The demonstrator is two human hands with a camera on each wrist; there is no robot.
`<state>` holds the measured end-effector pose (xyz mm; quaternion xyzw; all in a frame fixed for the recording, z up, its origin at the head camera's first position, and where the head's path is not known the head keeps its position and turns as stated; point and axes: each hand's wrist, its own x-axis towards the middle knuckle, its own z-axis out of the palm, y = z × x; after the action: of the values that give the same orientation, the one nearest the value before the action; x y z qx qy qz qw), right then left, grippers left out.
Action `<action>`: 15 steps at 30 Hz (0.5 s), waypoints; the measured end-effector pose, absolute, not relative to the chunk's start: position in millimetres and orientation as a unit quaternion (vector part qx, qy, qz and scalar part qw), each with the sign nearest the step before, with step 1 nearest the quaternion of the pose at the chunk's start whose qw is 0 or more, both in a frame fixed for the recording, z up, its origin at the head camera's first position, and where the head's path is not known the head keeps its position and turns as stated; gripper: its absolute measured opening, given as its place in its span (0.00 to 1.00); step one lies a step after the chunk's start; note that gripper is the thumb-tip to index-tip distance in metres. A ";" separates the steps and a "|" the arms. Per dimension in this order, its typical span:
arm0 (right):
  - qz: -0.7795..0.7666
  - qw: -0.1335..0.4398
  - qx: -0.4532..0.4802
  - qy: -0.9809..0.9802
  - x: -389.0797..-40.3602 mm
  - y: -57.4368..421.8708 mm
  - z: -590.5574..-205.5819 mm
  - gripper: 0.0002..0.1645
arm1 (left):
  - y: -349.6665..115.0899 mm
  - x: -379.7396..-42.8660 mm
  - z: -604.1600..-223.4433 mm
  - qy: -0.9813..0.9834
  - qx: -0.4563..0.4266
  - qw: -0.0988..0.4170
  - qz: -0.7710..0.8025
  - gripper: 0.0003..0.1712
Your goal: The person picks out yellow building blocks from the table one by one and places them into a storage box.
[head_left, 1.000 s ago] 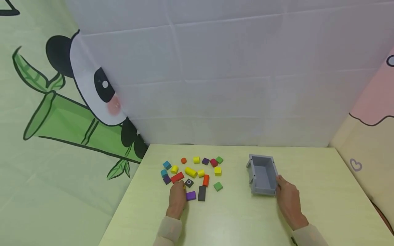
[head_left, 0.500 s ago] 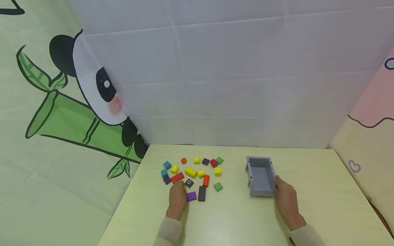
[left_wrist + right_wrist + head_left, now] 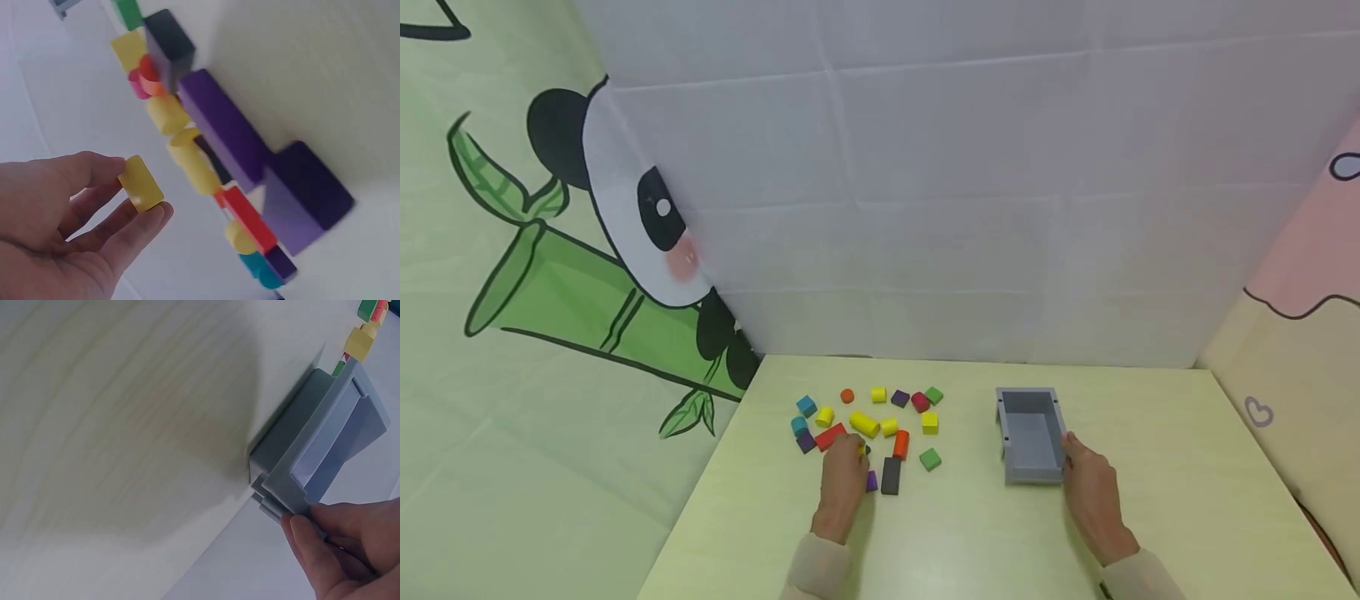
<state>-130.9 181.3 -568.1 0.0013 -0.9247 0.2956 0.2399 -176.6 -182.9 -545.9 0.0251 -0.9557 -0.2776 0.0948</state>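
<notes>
My left hand point(image 3: 844, 479) pinches a small yellow block point(image 3: 141, 184) between thumb and fingertips, raised above the table. Just beyond and beside it, a purple block point(image 3: 872, 481) and a dark grey block point(image 3: 891, 476) lie on the table, the purple one partly hidden. A red block point(image 3: 830, 437) lies beyond the fingers. In the left wrist view, another dark purple block point(image 3: 309, 194) stands close to the camera. My right hand point(image 3: 1092, 496) grips the near right rim of a grey plastic bin point(image 3: 1032, 477), thumb on one side and fingers on the other. Nothing shows inside the bin.
Several coloured blocks are scattered on the table's left half, among them a yellow cylinder point(image 3: 864, 424), an orange-red block point(image 3: 901, 445), a green block point(image 3: 930, 459) and a blue cube point(image 3: 806, 406). A white cloth wall point(image 3: 970, 250) stands behind the table.
My left hand has moved a little right with the yellow block, now covering more of the purple block. The right hand has shifted the bin slightly left and nearer.
</notes>
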 end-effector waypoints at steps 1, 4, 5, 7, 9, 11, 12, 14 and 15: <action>0.296 0.237 -0.001 -0.925 -130.4 181.4 -569.1 0.20 | -179.9 -175.3 -544.3 -0.955 0.022 0.096 -0.281 0.10; 0.293 0.235 -0.004 -0.927 -129.7 181.2 -570.9 0.20 | -170.9 -171.5 -539.3 -0.953 0.001 0.102 -0.285 0.10; 0.292 0.236 -0.004 -0.927 -129.9 181.2 -571.6 0.20 | -167.8 -170.3 -537.0 -0.951 -0.008 0.106 -0.289 0.10; 0.291 0.245 0.002 -0.925 -131.0 181.4 -572.7 0.20 | -161.5 -168.6 -532.7 -0.949 -0.025 0.110 -0.293 0.10; 0.289 0.257 0.010 -0.922 -132.5 181.6 -573.4 0.20 | -155.1 -167.5 -529.2 -0.947 -0.042 0.115 -0.298 0.10; 0.288 0.268 0.017 -0.919 -133.9 181.8 -574.1 0.19 | -148.9 -166.9 -526.9 -0.945 -0.055 0.113 -0.303 0.10; 0.288 0.272 0.018 -0.918 -134.2 181.9 -574.5 0.19 | -146.0 -166.7 -526.3 -0.944 -0.060 0.110 -0.306 0.10; 0.287 0.275 0.018 -0.917 -134.3 182.0 -574.8 0.19 | -140.7 -165.9 -525.8 -0.943 -0.069 0.103 -0.310 0.11; 0.286 0.275 0.017 -0.918 -134.2 182.1 -574.9 0.19 | -138.3 -165.3 -525.8 -0.942 -0.071 0.099 -0.312 0.11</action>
<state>-134.2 182.1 -574.9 0.0171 -0.9177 0.2865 0.2748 -165.3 -138.3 -525.8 -0.0706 -0.9424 -0.3116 0.0992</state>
